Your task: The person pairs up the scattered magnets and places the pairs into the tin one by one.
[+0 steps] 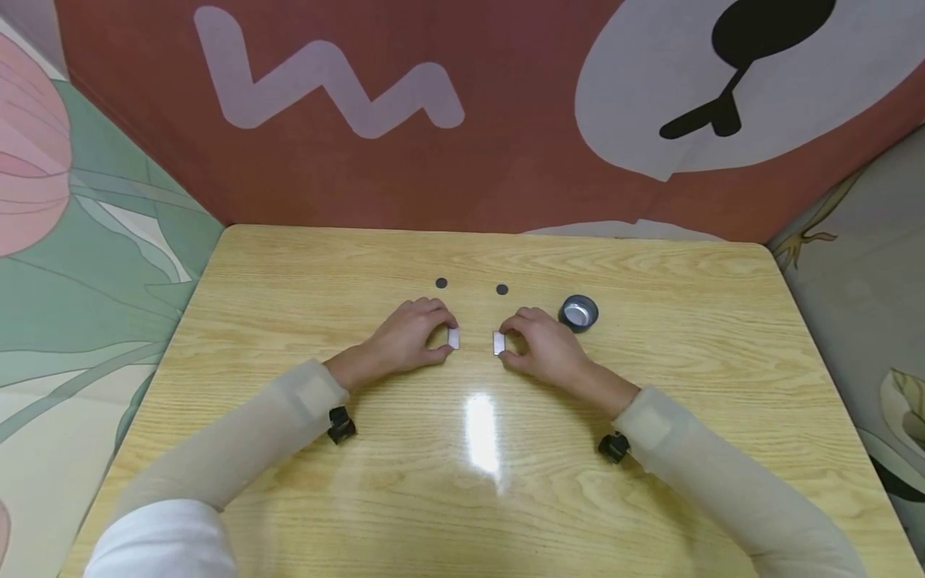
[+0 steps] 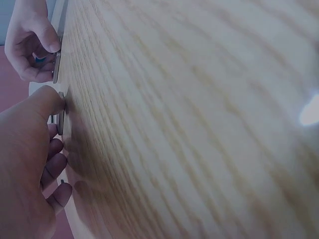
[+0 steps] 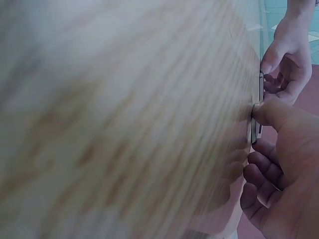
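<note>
Two small white pieces are at the left of the dark cup (image 1: 578,327), a little nearer to the person than it. The left hand (image 1: 408,339) pinches the left piece (image 1: 454,338) by its two ends, between thumb and fingers; the right hand (image 1: 548,347), just beside the cup, pinches the right piece (image 1: 499,343) in the same manner. Between both pieces there is a gap. Their white surfaces are too small to tell if some writing is on them. Also left of the cup, but somewhat farther from the person, two dark discs (image 1: 502,290) lie apart from each other. The cup has a silvery inside and stands on the wood-grain counter (image 1: 405,506). Beyond the cup, the red-brown wall (image 1: 506,177) carries a pale zigzag line (image 1: 325,68), similar to a letter.
</note>
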Demonstrator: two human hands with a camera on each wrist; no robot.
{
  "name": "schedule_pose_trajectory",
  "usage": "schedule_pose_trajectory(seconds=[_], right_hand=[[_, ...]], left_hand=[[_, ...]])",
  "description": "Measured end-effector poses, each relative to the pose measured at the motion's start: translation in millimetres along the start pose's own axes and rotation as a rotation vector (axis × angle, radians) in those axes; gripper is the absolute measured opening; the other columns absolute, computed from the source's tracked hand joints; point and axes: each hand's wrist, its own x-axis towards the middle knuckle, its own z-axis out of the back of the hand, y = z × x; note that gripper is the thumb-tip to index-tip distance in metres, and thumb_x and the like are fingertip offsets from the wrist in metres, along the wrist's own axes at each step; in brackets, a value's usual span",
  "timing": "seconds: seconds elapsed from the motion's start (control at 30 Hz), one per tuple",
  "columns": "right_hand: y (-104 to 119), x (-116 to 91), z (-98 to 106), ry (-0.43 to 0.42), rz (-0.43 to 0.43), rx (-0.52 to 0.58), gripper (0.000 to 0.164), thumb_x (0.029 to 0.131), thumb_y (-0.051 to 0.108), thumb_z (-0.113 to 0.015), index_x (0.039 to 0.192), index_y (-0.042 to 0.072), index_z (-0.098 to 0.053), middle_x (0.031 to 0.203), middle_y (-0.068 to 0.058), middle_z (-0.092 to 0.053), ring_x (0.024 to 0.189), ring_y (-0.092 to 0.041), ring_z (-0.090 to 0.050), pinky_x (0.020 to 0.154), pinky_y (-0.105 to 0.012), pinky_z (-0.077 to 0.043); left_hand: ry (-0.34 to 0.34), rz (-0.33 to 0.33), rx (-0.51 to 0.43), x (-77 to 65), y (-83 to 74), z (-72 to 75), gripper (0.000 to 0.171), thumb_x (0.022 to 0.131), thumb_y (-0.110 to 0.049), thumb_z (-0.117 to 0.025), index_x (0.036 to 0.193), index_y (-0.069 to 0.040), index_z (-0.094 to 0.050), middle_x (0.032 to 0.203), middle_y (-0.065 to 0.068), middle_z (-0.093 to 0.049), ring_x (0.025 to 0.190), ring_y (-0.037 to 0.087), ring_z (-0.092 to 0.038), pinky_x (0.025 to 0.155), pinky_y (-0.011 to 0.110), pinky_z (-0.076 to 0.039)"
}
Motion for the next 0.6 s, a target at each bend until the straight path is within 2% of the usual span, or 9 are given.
schedule_pose_trajectory(seconds=[0.6], right_hand=[[-1.7, 8.5, 0.2, 0.023, 0.009, -0.012, 0.035, 0.081, 0.028, -0.082, 0.107, 0.008, -0.072, 0.102, -0.003, -0.066, 0.098, -0.020, -0.062, 0.084, -0.038, -0.054]], left_hand=[[0.028, -0.010, 0.029, 6.9, -1.5, 1.4, 0.031, 0.090, -0.032, -0.075, 0.113, -0.012, -0.071, 0.115, 0.001, -0.065, 0.113, 0.020, -0.058, 0.093, 0.040, -0.047]])
